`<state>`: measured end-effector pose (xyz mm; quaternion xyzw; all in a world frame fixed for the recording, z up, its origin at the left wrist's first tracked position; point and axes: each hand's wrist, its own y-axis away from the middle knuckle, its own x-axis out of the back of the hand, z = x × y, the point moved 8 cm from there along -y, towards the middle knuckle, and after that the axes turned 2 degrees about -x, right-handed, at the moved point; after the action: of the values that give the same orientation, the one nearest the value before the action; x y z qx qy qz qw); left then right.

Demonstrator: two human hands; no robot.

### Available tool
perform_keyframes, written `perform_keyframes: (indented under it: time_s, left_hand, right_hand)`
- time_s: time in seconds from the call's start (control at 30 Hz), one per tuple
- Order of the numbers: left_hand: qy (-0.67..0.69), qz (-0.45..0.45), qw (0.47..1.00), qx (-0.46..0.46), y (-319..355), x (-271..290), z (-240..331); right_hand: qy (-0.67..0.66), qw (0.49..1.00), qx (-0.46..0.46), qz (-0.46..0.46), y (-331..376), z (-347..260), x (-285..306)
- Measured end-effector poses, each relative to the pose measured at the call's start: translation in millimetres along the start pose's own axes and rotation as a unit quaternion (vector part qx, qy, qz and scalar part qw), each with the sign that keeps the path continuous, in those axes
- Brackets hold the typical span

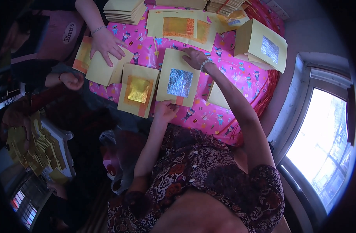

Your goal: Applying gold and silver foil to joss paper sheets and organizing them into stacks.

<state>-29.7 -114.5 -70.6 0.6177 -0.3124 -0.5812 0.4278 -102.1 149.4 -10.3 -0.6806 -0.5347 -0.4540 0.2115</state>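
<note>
Silver-patched paper sheet (180, 83) lies at the frame's upper centre on the pink-covered bench (245, 86). Right grip (195, 59), fingers and thumb apart, rests on its top edge, probably steadying it; whether left grip (166, 111) pinches the lower edge, I cannot tell.

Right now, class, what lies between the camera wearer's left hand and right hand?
In the head view, a pale yellow sheet with a silver rectangle lies between the left hand and the right hand.

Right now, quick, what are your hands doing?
Left hand: at the near edge of the silver-patched paper; grip can't be told.
Right hand: open, on its far right corner.
</note>
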Motion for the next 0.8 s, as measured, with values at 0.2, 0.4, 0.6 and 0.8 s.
perform_keyframes:
  time_s: [0.2, 0.4, 0.6, 0.8]
  left_hand:
    - [0.025, 0.005, 0.999, 0.02, -6, -5, -1]
    - [-0.01, 0.013, 1.0, -0.022, -1, 14, 4]
    - [-0.278, 0.004, 0.925, -0.259, 35, 29, 32]
    - [-0.682, -0.031, 0.393, -0.617, 113, -59, 40]
  right_hand:
    - [-0.031, 1.0, 0.003, 0.004, -3, 2, 4]
    - [-0.047, 0.988, 0.031, 0.142, 44, -15, 47]
    - [-0.024, 0.982, 0.059, 0.18, 153, -45, 28]
    - [0.038, 0.983, 0.081, 0.163, 204, -73, -21]
